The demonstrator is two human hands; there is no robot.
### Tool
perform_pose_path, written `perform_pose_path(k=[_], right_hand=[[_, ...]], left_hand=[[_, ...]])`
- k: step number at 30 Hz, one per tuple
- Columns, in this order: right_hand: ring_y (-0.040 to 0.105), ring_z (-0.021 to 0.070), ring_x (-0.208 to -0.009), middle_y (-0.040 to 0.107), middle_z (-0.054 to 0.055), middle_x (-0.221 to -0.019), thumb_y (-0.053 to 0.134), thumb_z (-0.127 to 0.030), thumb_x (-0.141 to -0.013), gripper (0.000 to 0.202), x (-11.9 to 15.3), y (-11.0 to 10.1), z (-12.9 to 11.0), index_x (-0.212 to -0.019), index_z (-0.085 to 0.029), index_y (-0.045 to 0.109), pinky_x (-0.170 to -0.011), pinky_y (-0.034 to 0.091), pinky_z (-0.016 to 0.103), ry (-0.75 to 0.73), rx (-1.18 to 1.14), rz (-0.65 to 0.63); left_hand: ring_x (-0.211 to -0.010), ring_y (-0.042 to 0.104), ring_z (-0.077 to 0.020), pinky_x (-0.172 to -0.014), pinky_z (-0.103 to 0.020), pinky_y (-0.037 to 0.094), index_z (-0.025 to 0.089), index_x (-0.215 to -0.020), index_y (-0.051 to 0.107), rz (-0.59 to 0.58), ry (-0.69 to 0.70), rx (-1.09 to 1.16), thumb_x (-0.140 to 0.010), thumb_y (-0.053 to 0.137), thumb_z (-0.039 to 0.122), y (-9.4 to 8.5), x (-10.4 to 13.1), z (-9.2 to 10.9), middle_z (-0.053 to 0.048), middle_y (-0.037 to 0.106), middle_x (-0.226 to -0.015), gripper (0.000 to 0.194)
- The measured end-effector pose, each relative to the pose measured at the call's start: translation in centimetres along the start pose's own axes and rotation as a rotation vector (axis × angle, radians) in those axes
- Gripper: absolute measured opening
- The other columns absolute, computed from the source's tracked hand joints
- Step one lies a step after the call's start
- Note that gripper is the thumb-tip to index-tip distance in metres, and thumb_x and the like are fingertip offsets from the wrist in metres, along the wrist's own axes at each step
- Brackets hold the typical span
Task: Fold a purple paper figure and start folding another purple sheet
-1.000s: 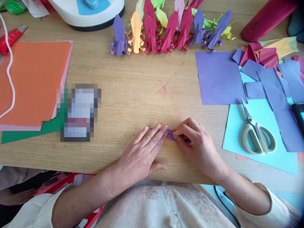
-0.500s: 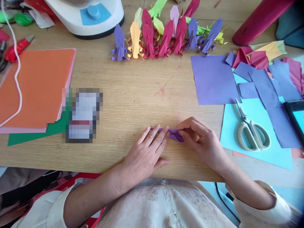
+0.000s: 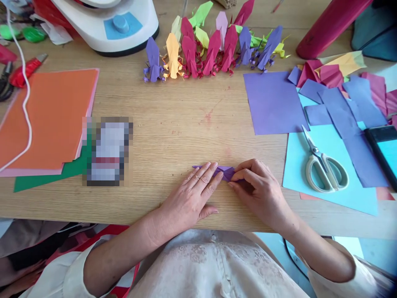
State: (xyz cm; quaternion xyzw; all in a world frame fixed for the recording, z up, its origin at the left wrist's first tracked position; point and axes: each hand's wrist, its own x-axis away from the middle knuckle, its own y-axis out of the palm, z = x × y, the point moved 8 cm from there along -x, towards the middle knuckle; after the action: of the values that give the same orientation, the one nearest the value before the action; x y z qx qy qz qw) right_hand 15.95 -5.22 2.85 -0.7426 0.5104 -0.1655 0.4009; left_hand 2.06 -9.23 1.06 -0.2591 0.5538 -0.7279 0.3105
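A narrow strip of folded purple paper [image 3: 226,171] lies on the wooden table [image 3: 173,136] near its front edge. My left hand [image 3: 194,192] rests flat over the paper's left part, fingers stretched out and thumb apart. At the right end, my right hand [image 3: 259,190] pinches the paper between thumb and fingers. Part of the paper is hidden under the left fingers and behind the right fingertips.
Folded paper insects [image 3: 212,54] stand along the back. On the right, scissors [image 3: 325,165] lie on turquoise paper [image 3: 294,182], beside a purple sheet [image 3: 276,103] and paper scraps [image 3: 335,103]. Orange sheets [image 3: 46,120] and a blurred phone [image 3: 110,151] are at left.
My right fingers have shifted slightly left and down along the purple paper, changing their pinch. The left hand stays pressed on it. The whole view has shifted a little.
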Motion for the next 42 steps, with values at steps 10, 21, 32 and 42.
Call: perform_pose_path(k=[10, 21, 32, 42], right_hand=[[0.056, 0.0229, -0.092, 0.06, 0.009, -0.103, 0.053, -0.018, -0.095, 0.034, 0.0, 0.7, -0.4, -0.127, -0.025, 0.06, -0.083, 0.042, 0.043, -0.038, 0.083, -0.098], [0.058, 0.021, -0.091, 0.062, 0.009, -0.101, 0.053, -0.017, -0.096, 0.029, 0.1, 0.4, -0.3, -0.12, -0.023, 0.067, -0.081, 0.044, 0.041, -0.041, 0.065, -0.043], [0.065, 0.0231, -0.104, 0.066, 0.012, -0.121, 0.046, -0.014, -0.098, 0.033, 1.5, -0.8, -0.3, -0.124, -0.022, 0.065, -0.087, 0.054, 0.041, -0.203, 0.004, -0.087], [0.064, 0.0268, -0.11, 0.06, 0.016, -0.136, 0.04, -0.014, -0.099, 0.038, 1.8, -0.8, -0.4, -0.133, -0.016, 0.059, -0.092, 0.054, 0.049, -0.471, 0.143, -0.302]], left_hand=[[-0.15, 0.023, -0.0309, -0.119, -0.044, 0.031, 0.006, -0.152, 0.031, -0.034, 0.018, -0.097, -0.094, 0.052, 0.053, -0.3, -0.2, 0.1, -0.013, 0.024, -0.162, 0.078], [-0.147, 0.028, -0.0284, -0.119, -0.042, 0.029, 0.009, -0.154, 0.027, -0.012, -0.058, -0.111, -0.096, 0.046, 0.054, 0.0, -0.6, 0.3, -0.009, 0.029, -0.162, 0.076], [-0.149, 0.023, -0.0281, -0.119, -0.045, 0.026, 0.01, -0.155, 0.024, -0.02, -0.067, -0.101, -0.097, 0.042, 0.056, 0.3, -0.6, 0.3, -0.009, 0.025, -0.163, 0.076], [-0.148, 0.028, -0.0297, -0.118, -0.046, 0.027, 0.012, -0.155, 0.027, -0.042, -0.08, -0.158, -0.094, 0.044, 0.062, 0.1, -0.7, 0.4, -0.009, 0.026, -0.162, 0.081]])
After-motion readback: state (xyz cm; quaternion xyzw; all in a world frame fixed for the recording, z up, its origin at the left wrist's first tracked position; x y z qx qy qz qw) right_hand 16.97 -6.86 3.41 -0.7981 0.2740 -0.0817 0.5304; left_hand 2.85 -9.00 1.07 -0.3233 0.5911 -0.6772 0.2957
